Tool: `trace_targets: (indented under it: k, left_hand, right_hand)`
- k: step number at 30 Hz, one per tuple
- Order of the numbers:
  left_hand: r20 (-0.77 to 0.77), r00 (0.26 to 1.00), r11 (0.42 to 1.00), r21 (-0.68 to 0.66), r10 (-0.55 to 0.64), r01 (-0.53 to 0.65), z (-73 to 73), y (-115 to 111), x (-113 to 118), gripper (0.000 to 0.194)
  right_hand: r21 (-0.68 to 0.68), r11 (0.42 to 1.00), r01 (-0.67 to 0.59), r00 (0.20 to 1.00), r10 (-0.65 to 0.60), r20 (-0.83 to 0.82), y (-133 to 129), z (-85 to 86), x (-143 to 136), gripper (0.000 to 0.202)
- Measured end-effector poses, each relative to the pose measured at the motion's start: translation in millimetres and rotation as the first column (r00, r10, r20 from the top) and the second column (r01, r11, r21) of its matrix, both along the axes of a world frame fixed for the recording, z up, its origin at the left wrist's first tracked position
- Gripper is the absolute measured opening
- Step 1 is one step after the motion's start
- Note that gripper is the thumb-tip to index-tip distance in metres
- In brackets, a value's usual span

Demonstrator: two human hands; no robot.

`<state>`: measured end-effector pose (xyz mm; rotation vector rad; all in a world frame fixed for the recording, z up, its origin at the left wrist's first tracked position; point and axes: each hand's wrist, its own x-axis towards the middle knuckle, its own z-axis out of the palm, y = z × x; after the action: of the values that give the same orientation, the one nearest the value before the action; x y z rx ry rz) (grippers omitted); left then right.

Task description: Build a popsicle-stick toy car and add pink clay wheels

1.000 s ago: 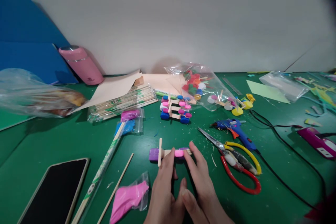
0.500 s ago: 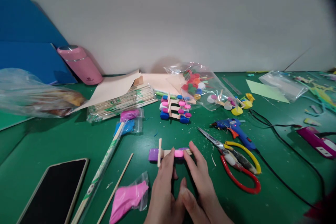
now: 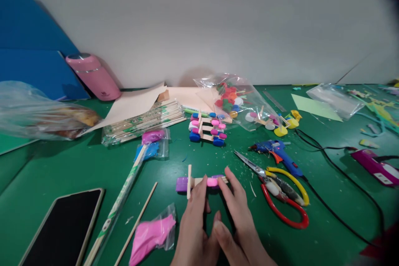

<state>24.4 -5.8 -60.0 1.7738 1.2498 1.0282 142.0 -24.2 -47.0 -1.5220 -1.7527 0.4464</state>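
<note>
On the table in front of me lies a small craft-stick car (image 3: 197, 181) with purple clay at its ends and a short stick standing across it. A bright pink clay lump (image 3: 212, 182) sits on its right part. The fingertips of my left hand (image 3: 195, 216) press on the lump's left side. From the right, my right hand (image 3: 238, 216) presses its fingertips against the lump and the stick end. Both hands are closed in on the piece, thumbs close together below it. The fingers partly hide the car's underside.
Scissors (image 3: 282, 191) and a blue glue gun (image 3: 277, 151) with its cord lie right. Left are a phone (image 3: 62, 226), a thin stick (image 3: 137, 222), a bag of pink clay (image 3: 152, 235) and wrapped sticks (image 3: 116, 203). Finished-looking stick cars (image 3: 207, 129) stand behind.
</note>
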Motion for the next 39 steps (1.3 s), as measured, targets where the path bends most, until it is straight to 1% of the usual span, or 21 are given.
trace_targets:
  k: [4,7,10,13,15,21,25,27,30,34,36,39]
  left_hand:
    - [0.018,1.0,1.0,-0.011,0.013,-0.013,-1.0,-1.0,1.0,0.055]
    - [0.005,1.0,1.0,-0.011,-0.006,0.006,-0.9,-0.9,-0.1,0.056]
    - [-0.008,1.0,1.0,-0.016,-0.024,0.024,-0.3,-0.6,-0.8,0.057]
    - [0.001,1.0,1.0,-0.011,0.003,-0.003,-0.2,-0.7,0.0,0.056]
    - [0.014,1.0,0.999,-0.017,0.028,-0.027,-0.5,-0.8,0.4,0.054]
    - [-0.018,1.0,1.0,-0.001,-0.026,0.026,-0.9,0.1,-2.7,0.055]
    - [-0.025,1.0,1.0,-0.02,-0.01,0.009,-1.2,-1.4,-2.4,0.055]
    - [-0.014,1.0,1.0,-0.021,0.003,-0.004,-1.4,-2.5,-2.0,0.055]
    - [-0.051,0.999,0.999,-0.035,-0.017,0.016,-0.4,-2.9,-2.2,0.057]
    - [-0.095,0.995,0.995,-0.1,0.021,-0.03,4.7,-0.6,-1.3,0.053]
    - [-0.091,0.995,0.995,-0.092,0.037,-0.046,7.7,0.8,0.0,0.051]
    - [-0.072,0.996,0.998,-0.048,0.046,-0.049,10.0,1.6,1.0,0.05]
  right_hand:
    - [-0.055,0.998,-0.008,0.999,0.006,-0.037,-1.6,8.2,-3.2,0.064]
    - [-0.068,0.998,-0.019,0.999,0.016,-0.04,-1.4,9.2,-2.9,0.067]
    - [-0.08,0.997,-0.014,0.999,0.011,-0.042,-1.4,9.4,-2.0,0.064]
    - [-0.081,0.996,-0.036,0.998,0.033,-0.046,-1.4,10.2,-1.4,0.063]
    - [-0.084,0.996,-0.028,0.999,0.025,-0.045,-1.2,11.1,-1.3,0.063]
    - [-0.037,0.999,0.007,1.0,-0.008,-0.028,-0.9,11.5,-2.2,0.063]
    - [-0.038,0.999,0.005,1.0,-0.006,-0.024,-0.7,6.5,-2.1,0.062]
    - [-0.014,1.0,-0.001,1.0,0.0,-0.016,-0.6,3.7,-1.9,0.062]
    - [0.014,1.0,0.026,0.999,-0.026,-0.018,-0.7,3.2,-1.2,0.057]
    - [-0.057,0.994,0.094,0.995,-0.096,-0.026,1.3,11.1,4.2,0.048]
    - [-0.05,0.996,0.071,0.998,-0.071,0.003,5.9,16.6,9.8,0.049]
    - [-0.045,0.999,-0.005,0.999,0.007,0.051,19.1,25.4,19.7,0.05]
